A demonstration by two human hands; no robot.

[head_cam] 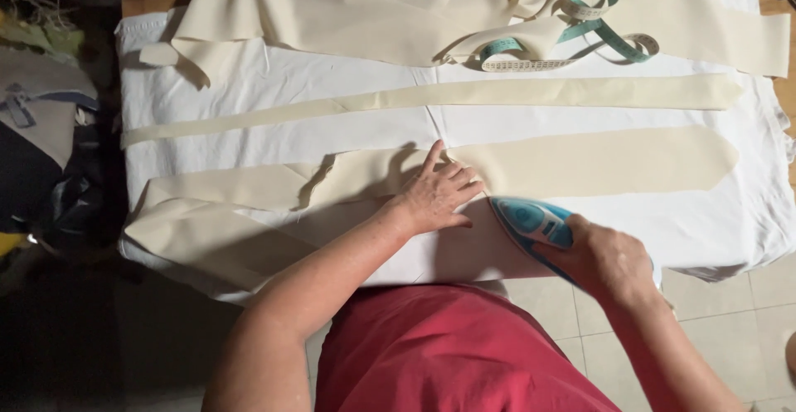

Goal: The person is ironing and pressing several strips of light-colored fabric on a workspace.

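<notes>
- The left hand (435,196) lay flat and open, fingers spread, palm down on a long cream fabric strip (597,163); it gripped nothing and only pressed the cloth against the surface.
- The right hand (605,259) was closed around the handle of a blue steam iron (531,221), fingers wrapped over the top of it.
- The iron sat at the near edge of the work surface, just right of the left hand; its pointed tip faced left and far, close to the left fingertips, at the near edge of the pressed strip.
- The pressed strip ran left to right across the middle of the surface and ended in a point at the right; to the left of the hand it continued into wider folded cream cloth (215,221).
- A white cover sheet (730,213) was spread beneath all the pieces.
- A second, narrower cream strip (514,93) lay parallel to the first, farther from the person and apart from it.
- Loose cream fabric pieces (348,10) were heaped along the far edge.
- A teal and white measuring tape (609,35) lay coiled over that heap at the far right.
- The person's red garment (448,346) filled the near centre; a tiled floor (730,312) showed at the near right.
</notes>
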